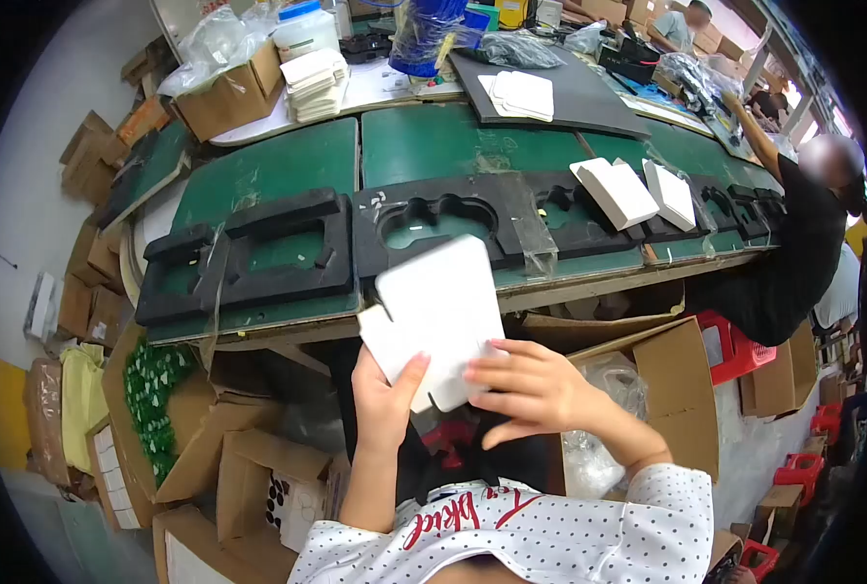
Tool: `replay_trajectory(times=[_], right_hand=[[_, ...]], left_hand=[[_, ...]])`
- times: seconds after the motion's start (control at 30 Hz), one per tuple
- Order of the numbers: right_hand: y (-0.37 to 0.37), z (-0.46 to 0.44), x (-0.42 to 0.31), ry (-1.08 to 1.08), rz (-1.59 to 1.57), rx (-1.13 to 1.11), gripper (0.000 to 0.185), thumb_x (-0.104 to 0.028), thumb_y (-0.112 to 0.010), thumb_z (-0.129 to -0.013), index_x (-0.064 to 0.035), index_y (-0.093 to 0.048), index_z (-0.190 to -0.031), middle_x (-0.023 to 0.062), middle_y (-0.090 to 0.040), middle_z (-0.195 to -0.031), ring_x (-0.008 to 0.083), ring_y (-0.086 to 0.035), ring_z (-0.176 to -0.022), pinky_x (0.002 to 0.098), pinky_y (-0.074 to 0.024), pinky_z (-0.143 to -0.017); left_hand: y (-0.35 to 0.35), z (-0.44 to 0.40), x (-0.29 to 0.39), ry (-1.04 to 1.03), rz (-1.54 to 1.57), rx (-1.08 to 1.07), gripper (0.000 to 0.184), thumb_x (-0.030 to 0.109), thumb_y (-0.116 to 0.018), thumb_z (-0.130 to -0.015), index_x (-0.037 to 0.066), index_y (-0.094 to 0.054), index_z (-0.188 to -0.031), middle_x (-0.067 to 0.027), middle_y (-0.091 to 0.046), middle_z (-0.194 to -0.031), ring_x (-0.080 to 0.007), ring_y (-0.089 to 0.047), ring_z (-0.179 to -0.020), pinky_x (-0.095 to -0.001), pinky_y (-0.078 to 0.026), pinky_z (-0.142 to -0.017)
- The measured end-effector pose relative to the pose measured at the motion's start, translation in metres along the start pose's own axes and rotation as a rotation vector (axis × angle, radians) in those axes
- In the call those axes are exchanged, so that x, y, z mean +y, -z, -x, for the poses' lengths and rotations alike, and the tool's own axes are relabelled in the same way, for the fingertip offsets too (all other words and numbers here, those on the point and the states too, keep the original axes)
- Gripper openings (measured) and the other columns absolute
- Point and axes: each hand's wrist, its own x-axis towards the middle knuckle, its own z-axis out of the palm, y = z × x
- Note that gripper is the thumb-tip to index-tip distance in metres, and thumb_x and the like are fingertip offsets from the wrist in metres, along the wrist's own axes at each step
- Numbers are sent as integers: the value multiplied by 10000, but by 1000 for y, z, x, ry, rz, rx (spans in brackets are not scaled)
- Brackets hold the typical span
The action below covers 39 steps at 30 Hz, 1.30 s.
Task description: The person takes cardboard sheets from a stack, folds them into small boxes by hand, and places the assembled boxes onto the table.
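Observation:
A flat white card piece [441, 311] with folded flaps is held up over the near edge of the green table. My left hand [385, 394] grips its lower left side, the thumb lying on the white face. My right hand [531, 389] lies at its lower right edge, fingers stretched out and apart, fingertips touching the card. Behind the card, black foam frames [292, 258] with cut-outs line the table. Two white boxes [616, 193] rest on the foam to the right.
Stacks of white card [315, 83] and a cardboard box [229, 97] stand on the far side of the green table [288, 161]. Open cartons [185, 428] flank my body below. A person in black [808, 234] works at the right.

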Motion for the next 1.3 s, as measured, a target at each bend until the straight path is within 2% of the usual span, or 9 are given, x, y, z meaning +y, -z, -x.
replay_trajectory(times=[0.13,0.43,0.53,0.67,0.77,0.83,0.93,1.1,1.3], right_hand=[[-12,0,-8,-466,121,235,495,-155,-680,-678,-119,-523,-1146,222,-281,-1315,398,-313,-1188,432,-308,-943],[-69,8,-12,-720,-268,350,312,-144,-704,-684,-29,-502,-893,260,-166,-1341,395,-373,-1150,418,-380,-886],[-68,13,-6,-790,-449,334,377,-135,-747,-636,-57,-398,-757,224,-208,-1331,354,-357,-1185,400,-388,-870],[-51,17,0,-597,-695,289,360,-72,-731,-641,-84,-380,-722,246,-279,-1310,318,-281,-1244,357,-304,-917],[-50,15,-9,-630,-797,348,295,-14,-688,-671,-76,-421,-780,266,-273,-1324,306,-291,-1240,356,-304,-924],[-53,11,-13,-570,-877,515,467,62,-610,-708,-73,-396,-1101,244,-256,-1344,272,-305,-1236,315,-289,-955],[-57,-4,-26,-671,-1137,870,464,65,-618,-703,-37,-392,-1095,237,-365,-1273,242,-382,-1178,331,-381,-897],[-85,9,-38,-800,-987,877,150,5,-586,-769,5,-552,-915,142,-545,-1063,160,-524,-942,270,-414,-813],[-97,17,-37,-842,-956,892,162,-118,-523,-855,15,-576,-931,128,-554,-1063,156,-526,-938,270,-414,-802]], left_hand=[[3,13,-3,70,-205,-82,310,-16,-624,-742,-54,-517,-1030,-81,-598,-933,-114,-560,-824,-242,-440,-740],[20,34,-29,36,-300,-156,323,69,-532,-836,-52,-464,-1128,-132,-588,-985,-143,-562,-862,-260,-444,-742],[10,34,-15,105,-470,-329,522,65,-505,-847,-58,-250,-1285,-200,-414,-1219,-224,-419,-1123,-318,-322,-937],[11,39,-32,-225,-775,-342,781,98,-531,-833,-22,53,-1337,-235,-248,-1324,-295,-360,-1174,-352,-302,-955],[9,39,-38,-257,-670,-238,786,55,-536,-814,1,37,-1349,-237,-239,-1327,-302,-354,-1181,-354,-308,-952],[18,35,-37,-84,-299,-264,798,54,-583,-785,-13,-22,-1349,-234,-330,-1258,-283,-380,-1158,-354,-332,-937],[14,37,-35,-70,-88,-163,778,29,-618,-753,0,-118,-1348,-162,-513,-1101,-198,-540,-975,-281,-432,-820],[19,40,-35,-160,-171,-91,508,38,-570,-778,-19,-351,-1233,-137,-533,-1037,-163,-549,-901,-252,-441,-765],[24,39,-36,-231,-207,-86,309,87,-530,-800,-41,-481,-1077,-153,-530,-1023,-169,-527,-926,-264,-423,-777]])
